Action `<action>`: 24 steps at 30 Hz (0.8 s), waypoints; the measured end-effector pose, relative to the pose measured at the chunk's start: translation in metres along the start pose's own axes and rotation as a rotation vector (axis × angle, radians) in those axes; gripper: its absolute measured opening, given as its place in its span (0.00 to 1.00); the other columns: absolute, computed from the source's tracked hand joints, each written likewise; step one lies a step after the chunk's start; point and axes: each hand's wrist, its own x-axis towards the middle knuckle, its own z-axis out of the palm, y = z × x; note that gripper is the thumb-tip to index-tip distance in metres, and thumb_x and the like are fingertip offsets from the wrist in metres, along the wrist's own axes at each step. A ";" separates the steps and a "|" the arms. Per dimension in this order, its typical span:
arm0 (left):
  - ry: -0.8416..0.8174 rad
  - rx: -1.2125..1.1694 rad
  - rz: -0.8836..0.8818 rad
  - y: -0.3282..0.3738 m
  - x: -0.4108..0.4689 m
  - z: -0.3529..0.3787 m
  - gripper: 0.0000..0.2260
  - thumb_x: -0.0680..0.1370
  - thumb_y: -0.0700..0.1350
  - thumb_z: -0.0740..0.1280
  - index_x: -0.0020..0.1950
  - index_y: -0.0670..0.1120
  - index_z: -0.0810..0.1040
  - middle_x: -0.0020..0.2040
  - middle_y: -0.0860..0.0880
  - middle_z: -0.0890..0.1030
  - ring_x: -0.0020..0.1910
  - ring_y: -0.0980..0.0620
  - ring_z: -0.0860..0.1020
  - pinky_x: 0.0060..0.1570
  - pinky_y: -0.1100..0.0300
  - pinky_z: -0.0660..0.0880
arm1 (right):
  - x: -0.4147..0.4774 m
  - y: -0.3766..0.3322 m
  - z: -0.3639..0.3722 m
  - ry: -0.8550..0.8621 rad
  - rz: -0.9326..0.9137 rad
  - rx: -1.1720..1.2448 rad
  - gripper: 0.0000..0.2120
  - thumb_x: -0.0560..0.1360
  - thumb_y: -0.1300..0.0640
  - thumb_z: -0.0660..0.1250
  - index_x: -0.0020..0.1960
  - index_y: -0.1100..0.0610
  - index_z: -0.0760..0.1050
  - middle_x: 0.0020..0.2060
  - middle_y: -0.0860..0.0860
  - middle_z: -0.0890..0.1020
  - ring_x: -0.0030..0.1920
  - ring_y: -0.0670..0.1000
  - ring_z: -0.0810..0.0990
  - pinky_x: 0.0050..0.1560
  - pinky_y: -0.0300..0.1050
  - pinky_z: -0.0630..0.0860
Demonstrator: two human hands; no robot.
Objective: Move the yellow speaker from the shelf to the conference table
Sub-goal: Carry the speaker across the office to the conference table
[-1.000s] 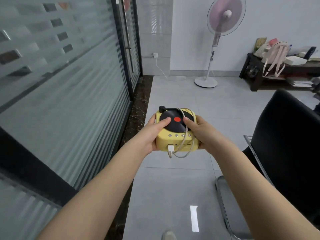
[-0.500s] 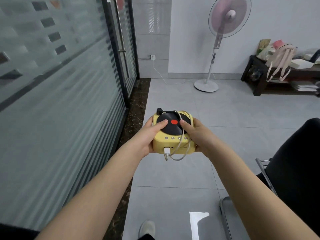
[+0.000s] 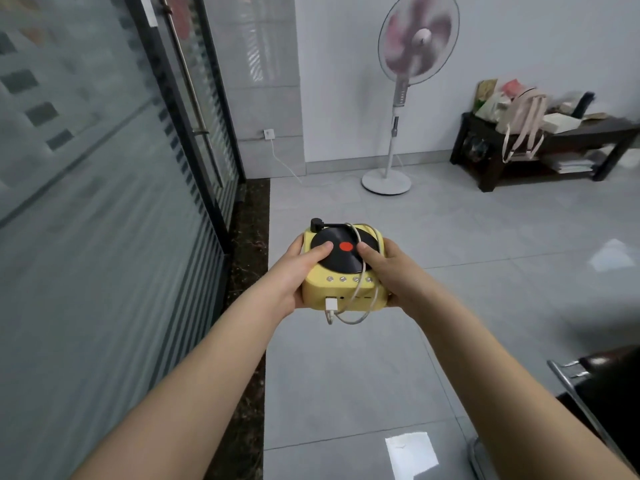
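The yellow speaker (image 3: pixel 341 289) is shaped like a small record player, with a black disc and red centre on top and a white cable looped over it. I carry it in mid-air in front of me, above the grey tiled floor. My left hand (image 3: pixel 298 268) grips its left side with the thumb on the disc. My right hand (image 3: pixel 391 271) grips its right side the same way. No conference table is in view.
A frosted glass wall (image 3: pixel 104 202) with a black-framed door runs along my left. A standing fan (image 3: pixel 412 81) is ahead by the white wall. A dark low shelf (image 3: pixel 554 143) with bags and papers sits at the far right. A black chair (image 3: pixel 602 393) is at lower right.
I have walked forward with the speaker held in both hands. The black chair has slid toward the lower right edge and the fan and shelf look closer.
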 end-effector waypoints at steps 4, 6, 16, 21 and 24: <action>-0.034 0.026 -0.006 0.020 0.038 -0.007 0.15 0.76 0.50 0.68 0.62 0.60 0.73 0.58 0.49 0.82 0.55 0.43 0.81 0.51 0.38 0.78 | 0.035 -0.014 0.004 0.031 0.006 0.007 0.25 0.75 0.41 0.62 0.69 0.48 0.65 0.61 0.52 0.78 0.58 0.58 0.80 0.53 0.61 0.80; -0.052 0.034 -0.015 0.027 0.057 -0.008 0.16 0.76 0.50 0.68 0.62 0.60 0.73 0.58 0.48 0.82 0.55 0.42 0.81 0.52 0.37 0.78 | 0.051 -0.020 0.003 0.045 0.008 0.015 0.24 0.75 0.41 0.62 0.68 0.48 0.65 0.61 0.52 0.78 0.58 0.57 0.80 0.53 0.60 0.80; -0.136 0.048 -0.029 0.065 0.169 0.020 0.17 0.76 0.50 0.69 0.63 0.59 0.73 0.58 0.49 0.82 0.53 0.43 0.82 0.50 0.38 0.79 | 0.153 -0.046 -0.032 0.120 0.019 0.026 0.24 0.76 0.42 0.62 0.69 0.49 0.65 0.60 0.52 0.78 0.58 0.57 0.79 0.54 0.58 0.79; -0.168 0.063 -0.033 0.095 0.240 0.053 0.17 0.76 0.50 0.68 0.64 0.58 0.72 0.58 0.48 0.82 0.53 0.43 0.82 0.48 0.40 0.80 | 0.219 -0.066 -0.067 0.151 0.032 0.063 0.24 0.76 0.42 0.61 0.69 0.49 0.65 0.61 0.53 0.78 0.57 0.58 0.80 0.49 0.56 0.81; -0.184 0.081 -0.033 0.117 0.278 0.077 0.17 0.76 0.50 0.68 0.64 0.58 0.72 0.58 0.48 0.82 0.52 0.43 0.82 0.46 0.42 0.80 | 0.257 -0.080 -0.092 0.164 0.037 0.079 0.24 0.76 0.42 0.61 0.69 0.49 0.64 0.60 0.53 0.78 0.56 0.58 0.80 0.46 0.54 0.82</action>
